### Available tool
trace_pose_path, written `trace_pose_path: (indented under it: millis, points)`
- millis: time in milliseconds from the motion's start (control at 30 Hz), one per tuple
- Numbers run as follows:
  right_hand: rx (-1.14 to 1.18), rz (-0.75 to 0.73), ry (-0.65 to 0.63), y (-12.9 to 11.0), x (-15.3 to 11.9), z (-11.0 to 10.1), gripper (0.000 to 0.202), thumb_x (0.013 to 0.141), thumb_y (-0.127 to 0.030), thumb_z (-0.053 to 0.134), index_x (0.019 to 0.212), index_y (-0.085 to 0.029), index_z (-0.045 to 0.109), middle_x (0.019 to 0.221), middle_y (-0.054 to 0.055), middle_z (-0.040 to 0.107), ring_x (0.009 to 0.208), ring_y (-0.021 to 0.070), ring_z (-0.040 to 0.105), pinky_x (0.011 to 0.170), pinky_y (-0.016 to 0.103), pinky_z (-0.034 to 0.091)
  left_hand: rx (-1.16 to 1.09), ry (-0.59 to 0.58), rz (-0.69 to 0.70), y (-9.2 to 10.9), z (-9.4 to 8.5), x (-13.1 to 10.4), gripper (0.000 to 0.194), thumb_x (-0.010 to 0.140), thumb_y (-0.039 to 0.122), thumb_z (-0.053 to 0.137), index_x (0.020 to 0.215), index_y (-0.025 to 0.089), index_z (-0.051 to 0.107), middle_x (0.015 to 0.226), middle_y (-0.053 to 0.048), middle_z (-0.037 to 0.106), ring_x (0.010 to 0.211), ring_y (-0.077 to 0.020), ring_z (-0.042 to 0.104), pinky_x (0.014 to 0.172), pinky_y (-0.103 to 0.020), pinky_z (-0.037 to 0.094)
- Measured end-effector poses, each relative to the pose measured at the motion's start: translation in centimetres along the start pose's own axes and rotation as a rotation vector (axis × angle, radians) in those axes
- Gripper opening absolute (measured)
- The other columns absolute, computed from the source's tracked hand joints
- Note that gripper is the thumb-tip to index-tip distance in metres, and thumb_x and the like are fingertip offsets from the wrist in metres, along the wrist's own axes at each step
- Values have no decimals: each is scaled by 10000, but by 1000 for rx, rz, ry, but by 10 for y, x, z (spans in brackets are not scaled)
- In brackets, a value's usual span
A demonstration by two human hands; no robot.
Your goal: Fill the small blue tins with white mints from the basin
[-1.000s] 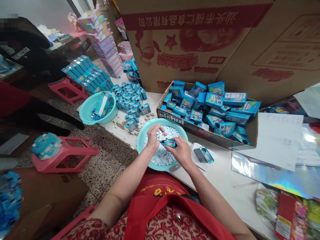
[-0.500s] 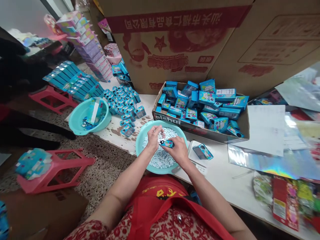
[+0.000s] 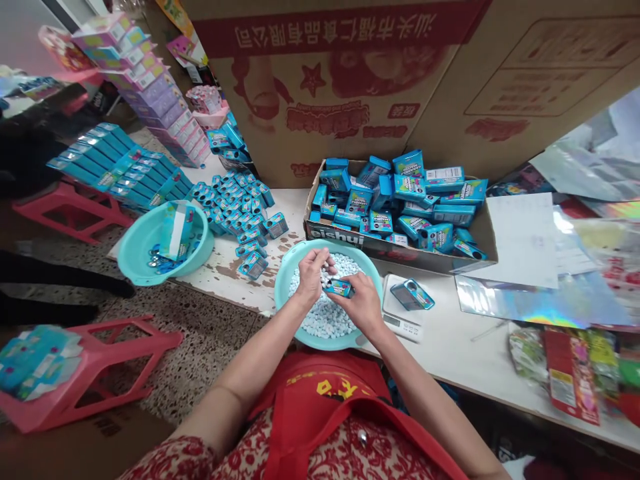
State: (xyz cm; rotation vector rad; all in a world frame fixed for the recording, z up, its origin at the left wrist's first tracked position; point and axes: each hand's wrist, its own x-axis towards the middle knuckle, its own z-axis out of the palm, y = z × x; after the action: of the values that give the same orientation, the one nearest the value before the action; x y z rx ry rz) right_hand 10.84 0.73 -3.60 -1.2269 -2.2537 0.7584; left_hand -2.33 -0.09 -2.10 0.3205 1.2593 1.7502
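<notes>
One small blue box (image 3: 341, 288), long axis roughly left-right, holed end toward left hand (image 3: 311, 275), itself curled round white candies (image 3: 325, 274), right hand (image 3: 363, 301) pinching box.

I see a printed cardboard carton (image 3: 390, 80) at the back, stacked pink-and-purple boxes (image 3: 145, 93) left of it, a red plastic stool (image 3: 97, 359) lower left. At right, white paper (image 3: 525, 233) touches iridescent film (image 3: 540, 303), near what look like snack packets (image 3: 570, 373).
</notes>
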Motion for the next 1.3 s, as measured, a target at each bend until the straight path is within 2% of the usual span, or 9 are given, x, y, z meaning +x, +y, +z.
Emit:
trace_pose_path:
  millis: [133, 533, 733, 967, 1033, 1133, 1233, 1300]
  points:
    - [27, 46, 18, 0, -2, 2, 326, 709, -456, 733, 900, -203, 659, 848, 55, 598, 849, 256, 534, 760, 366, 423, -14, -38, -44, 1, 1, -2, 358, 704, 484, 671, 696, 160, 519, 514, 41, 526, 391, -87, 498, 429, -210, 375]
    - [103, 88, 82, 4, -3, 11, 344, 725, -492, 703, 895, -197, 659, 834, 57, 603, 850, 256, 559, 764, 374, 440, 22, -54, -15, 0, -2, -6, 331, 732, 452, 640, 632, 155, 534, 503, 25, 535, 375, -77, 485, 426, -205, 355]
    - [155, 95, 128, 8, -1, 13, 334, 717, -474, 715, 891, -193, 666, 835, 54, 608, 835, 245, 559, 770, 372, 441, -32, -59, -16, -4, 4, -3, 334, 729, 429, 648, 569, 159, 534, 511, 23, 512, 466, -103, 537, 577, -268, 476]
    - [189, 118, 108, 10, 1, 7, 311, 718, -443, 725, 905, -202, 661, 862, 54, 615, 874, 246, 560, 799, 376, 441, 19, -85, 28, -3, 7, 0, 351, 736, 404, 604, 498, 171, 493, 552, 1, 507, 554, -120, 555, 641, -288, 486]
    - [200, 116, 117, 10, 1, 7, 299, 716, -434, 729, 899, -207, 662, 856, 52, 617, 879, 251, 562, 798, 381, 447, 33, -69, 33, -2, 8, -1, 310, 735, 400, 604, 547, 171, 514, 568, 5, 517, 555, -117, 551, 624, -276, 478]
    - [217, 113, 142, 11, 5, 12, 286, 721, -441, 724, 885, -215, 662, 844, 52, 621, 850, 257, 569, 766, 389, 460, 27, -27, 26, -2, 11, 0, 214, 726, 385, 614, 720, 177, 567, 561, 21, 544, 550, -124, 565, 602, -265, 468]
    - [234, 114, 166, 11, 10, 15, 293, 707, -454, 733, 871, -222, 663, 834, 51, 623, 836, 263, 575, 757, 402, 467, 5, -34, 24, 0, 13, 1, 239, 726, 394, 612, 817, 181, 554, 533, 29, 550, 569, -146, 599, 616, -271, 474]
    - [262, 118, 172, 8, 9, 10, 310, 701, -469, 737, 874, -222, 665, 841, 52, 627, 852, 265, 580, 774, 410, 470, 0, -51, 29, 2, 11, 4, 253, 725, 400, 612, 834, 182, 545, 538, 30, 554, 579, -150, 603, 633, -279, 480]
